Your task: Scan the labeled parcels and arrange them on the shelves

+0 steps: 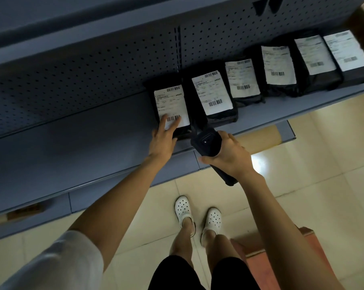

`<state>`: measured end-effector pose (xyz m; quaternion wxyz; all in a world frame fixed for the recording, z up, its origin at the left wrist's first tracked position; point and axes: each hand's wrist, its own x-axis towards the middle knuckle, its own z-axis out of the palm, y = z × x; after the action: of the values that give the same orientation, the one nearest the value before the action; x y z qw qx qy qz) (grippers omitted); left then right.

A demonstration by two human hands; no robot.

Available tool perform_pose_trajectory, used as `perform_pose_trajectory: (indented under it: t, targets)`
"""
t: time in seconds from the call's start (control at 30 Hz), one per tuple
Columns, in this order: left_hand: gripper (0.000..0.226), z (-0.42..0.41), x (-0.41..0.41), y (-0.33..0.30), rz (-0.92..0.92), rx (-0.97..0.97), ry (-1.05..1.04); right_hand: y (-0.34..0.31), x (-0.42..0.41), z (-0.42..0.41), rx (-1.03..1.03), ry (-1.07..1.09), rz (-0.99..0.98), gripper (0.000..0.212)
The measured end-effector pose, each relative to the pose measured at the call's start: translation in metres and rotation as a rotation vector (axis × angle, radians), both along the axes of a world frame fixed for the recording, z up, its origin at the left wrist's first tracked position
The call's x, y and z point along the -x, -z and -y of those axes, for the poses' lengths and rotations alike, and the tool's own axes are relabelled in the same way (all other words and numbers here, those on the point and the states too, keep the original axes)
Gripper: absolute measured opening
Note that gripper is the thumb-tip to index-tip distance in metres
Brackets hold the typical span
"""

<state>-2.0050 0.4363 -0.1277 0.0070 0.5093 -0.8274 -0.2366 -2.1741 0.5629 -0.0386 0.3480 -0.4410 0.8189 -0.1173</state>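
Right hand (229,153) is gripping the black handheld scanner (208,145), fingers and thumb curled round its body. The scanner's head is pointing up toward the shelf; its lower end is sticking out below the wrist. What the front face is showing is not readable, only a small pale mark.

Left hand (163,136) is lying spread, fingers straight, fingertips (163,119) pressing on the white label (171,107) of the leftmost parcel (168,105), just at the lower barcode. The fingers are covering part of that barcode. The thumb is hidden under the palm; cannot tell whether it is touching the parcel.

The parcel is a black bag leaning against the perforated back panel (82,65) of the grey-blue shelf (72,143), at the left end of a row. Five more black labeled parcels (281,65) are standing to its right, close together, labels facing out. Label text is blurred throughout; only barcodes are making out. The rightmost parcel is being cut off by the frame edge.

Below the shelf edge, a cardboard piece (258,139) is partly showing, mostly hidden. Tiled floor (323,164), white clogs (197,216), and a reddish box (281,258) at lower right, partly behind the right forearm. White sleeve (62,262) at lower left.
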Motion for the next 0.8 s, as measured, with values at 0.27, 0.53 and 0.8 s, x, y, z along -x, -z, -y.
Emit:
perform_pose_trajectory:
  t: [0.27,0.53,0.8]
  targets:
    - [0.072,0.012,0.037,-0.007,0.108,-0.119,-0.031,-0.005,0.033,-0.004,-0.006,-0.074,0.002,0.080]
    - [0.067,-0.031,-0.029,-0.044,0.069,0.088,-0.134,-0.037,0.020,0.008,0.020,-0.228,0.013,0.084]
    - [0.059,-0.094,-0.141,-0.084,0.022,0.201,-0.417,-0.065,-0.060,0.027,0.020,-0.557,-0.021,0.090]
